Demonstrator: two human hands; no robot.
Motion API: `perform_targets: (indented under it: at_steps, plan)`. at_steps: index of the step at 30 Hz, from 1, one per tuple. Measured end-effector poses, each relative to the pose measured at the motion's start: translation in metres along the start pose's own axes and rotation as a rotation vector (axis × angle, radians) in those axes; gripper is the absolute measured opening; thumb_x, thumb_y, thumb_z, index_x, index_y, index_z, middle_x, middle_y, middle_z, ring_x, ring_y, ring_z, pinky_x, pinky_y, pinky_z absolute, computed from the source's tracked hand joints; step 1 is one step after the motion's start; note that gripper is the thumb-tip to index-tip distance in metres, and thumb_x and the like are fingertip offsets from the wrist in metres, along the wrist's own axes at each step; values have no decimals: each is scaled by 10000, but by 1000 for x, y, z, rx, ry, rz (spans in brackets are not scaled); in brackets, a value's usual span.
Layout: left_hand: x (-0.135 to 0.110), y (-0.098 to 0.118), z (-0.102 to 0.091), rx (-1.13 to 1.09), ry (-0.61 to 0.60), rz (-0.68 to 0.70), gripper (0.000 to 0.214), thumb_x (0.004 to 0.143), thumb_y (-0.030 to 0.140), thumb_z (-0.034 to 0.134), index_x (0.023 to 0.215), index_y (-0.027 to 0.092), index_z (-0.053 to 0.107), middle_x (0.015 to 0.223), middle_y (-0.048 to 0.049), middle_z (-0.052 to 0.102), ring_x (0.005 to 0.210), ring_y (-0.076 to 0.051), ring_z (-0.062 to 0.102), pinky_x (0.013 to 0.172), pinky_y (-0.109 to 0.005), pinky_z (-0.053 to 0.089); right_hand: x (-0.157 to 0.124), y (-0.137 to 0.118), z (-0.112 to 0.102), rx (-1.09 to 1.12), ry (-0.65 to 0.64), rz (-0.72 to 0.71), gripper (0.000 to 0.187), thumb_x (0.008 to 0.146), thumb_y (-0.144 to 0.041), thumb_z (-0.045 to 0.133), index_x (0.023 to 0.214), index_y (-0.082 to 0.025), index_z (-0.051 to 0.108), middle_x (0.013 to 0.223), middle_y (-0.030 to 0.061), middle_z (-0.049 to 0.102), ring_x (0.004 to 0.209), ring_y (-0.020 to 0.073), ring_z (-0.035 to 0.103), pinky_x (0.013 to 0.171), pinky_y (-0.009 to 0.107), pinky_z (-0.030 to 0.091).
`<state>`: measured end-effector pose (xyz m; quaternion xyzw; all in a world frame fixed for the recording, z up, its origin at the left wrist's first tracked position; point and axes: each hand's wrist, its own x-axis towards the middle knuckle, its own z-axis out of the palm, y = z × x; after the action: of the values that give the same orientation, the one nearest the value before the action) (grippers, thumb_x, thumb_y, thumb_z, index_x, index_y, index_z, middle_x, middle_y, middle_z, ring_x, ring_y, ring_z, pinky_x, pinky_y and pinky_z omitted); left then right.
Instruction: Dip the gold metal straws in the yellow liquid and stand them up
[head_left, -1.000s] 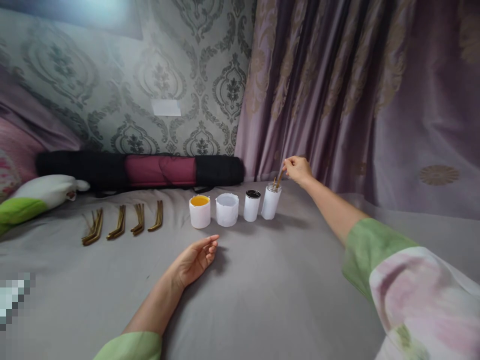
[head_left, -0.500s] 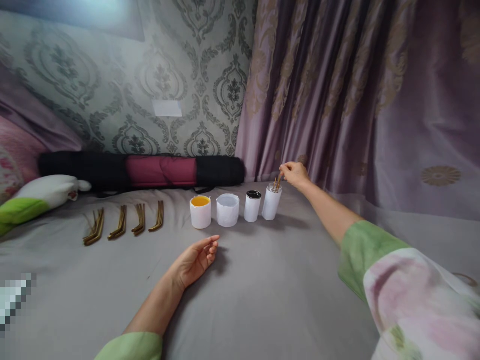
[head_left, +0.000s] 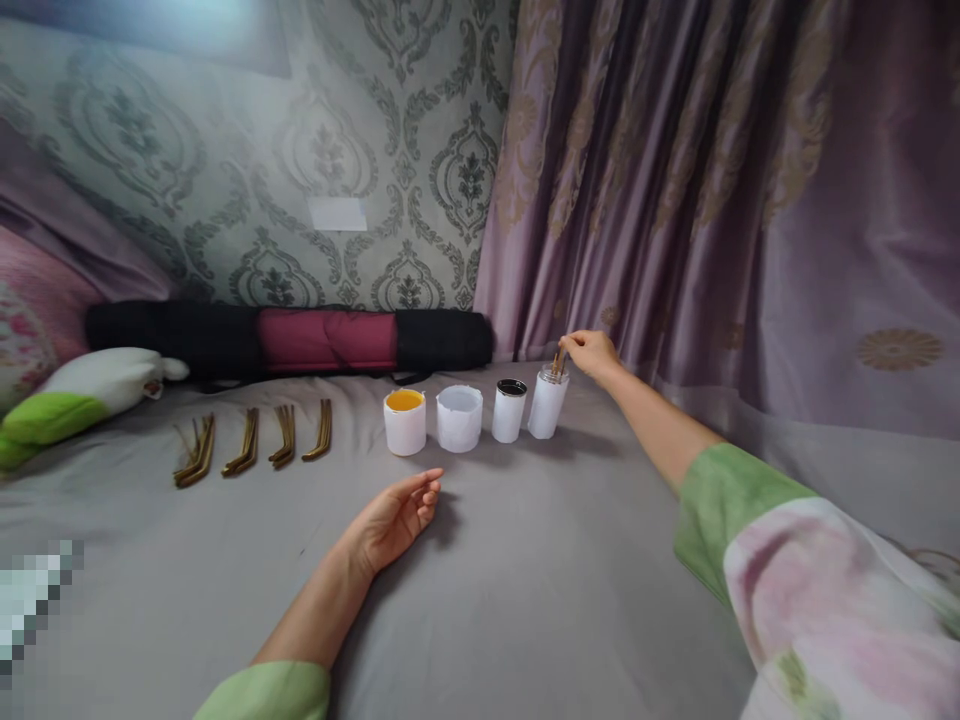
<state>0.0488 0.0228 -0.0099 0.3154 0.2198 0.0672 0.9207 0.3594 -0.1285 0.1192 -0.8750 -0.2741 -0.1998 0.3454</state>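
Note:
Four white containers stand in a row on the grey bedsheet (head_left: 525, 560): a yellow-topped cup (head_left: 405, 421), a wide white cup (head_left: 459, 418), a black-rimmed cup (head_left: 509, 410) and a tall jar (head_left: 547, 403). My right hand (head_left: 592, 353) reaches over the tall jar and pinches the top of a gold bent straw (head_left: 558, 362) that stands inside it. My left hand (head_left: 396, 519) rests on the sheet in front of the cups, palm half up, fingers loosely apart, holding nothing. Several groups of gold bent straws (head_left: 251, 445) lie in a row to the left.
A black and maroon rolled bag (head_left: 300, 338) lies along the patterned wall. A white and green pillow (head_left: 82, 392) sits at the far left. Purple curtains (head_left: 712, 200) hang behind and right of the jar.
My right hand has lowered slightly over the tall jar, pushing the straw deeper. My left hand has stayed where it was.

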Motion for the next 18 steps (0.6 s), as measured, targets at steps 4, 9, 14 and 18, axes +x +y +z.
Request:
perform_targets:
  at_steps: [4, 9, 14, 18]
  plan:
    - [1, 0, -1, -10, -11, -4, 149, 796, 76, 481, 931, 69, 544, 698, -40, 547, 518, -50, 498, 438, -150, 435, -2, 1, 1, 5, -9, 23, 238, 733, -305, 511, 804, -172, 695, 786, 38, 678, 738, 157, 597, 644, 243, 423]
    - [2, 0, -1, -13, 1, -8, 146, 794, 73, 482, 923, 66, 550, 695, -40, 545, 518, -52, 498, 435, -153, 430, -4, 4, 3, 27, -14, 42, 238, 729, -309, 513, 805, -173, 693, 775, 36, 677, 733, 155, 597, 639, 243, 429]
    - [2, 0, -1, -3, -3, -8, 150, 791, 76, 490, 927, 65, 549, 698, -40, 547, 521, -52, 499, 433, -153, 428, -3, 7, 5, 39, -13, 48, 243, 722, -309, 517, 808, -166, 693, 757, 40, 677, 733, 157, 602, 641, 241, 431]
    - [2, 0, -1, -4, -9, -4, 149, 794, 79, 487, 929, 69, 549, 700, -39, 547, 521, -50, 496, 434, -151, 428, -4, 8, 7, 46, -31, 71, 251, 717, -316, 517, 811, -167, 697, 739, 44, 676, 717, 158, 603, 625, 239, 430]
